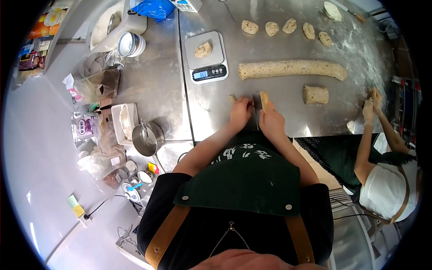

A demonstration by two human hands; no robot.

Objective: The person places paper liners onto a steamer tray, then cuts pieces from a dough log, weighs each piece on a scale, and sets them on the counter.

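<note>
My right hand (pixel 272 120) is closed round a dough scraper, whose pale wooden handle (pixel 264 100) sticks up past the fingers; its metal blade faces my left hand. Just to the left, my left hand (pixel 242 111) has its fingers curled round a small piece of dough (pixel 232 97), mostly hidden by the hand. Beyond them lies a long speckled dough log (pixel 292 69), with a short thick dough piece (pixel 316 95) to the right. A digital scale (pixel 209 67) carries one dough lump (pixel 203 50). Several dough portions (pixel 272 29) sit in a row at the back.
Flour (pixel 360 40) dusts the steel table on the right, where a co-worker's hands (pixel 372 102) work at the edge. At left stand a flour bin (pixel 139 24), stacked bowls (pixel 131 44), a white tray (pixel 125 120) and a metal pot (pixel 147 138).
</note>
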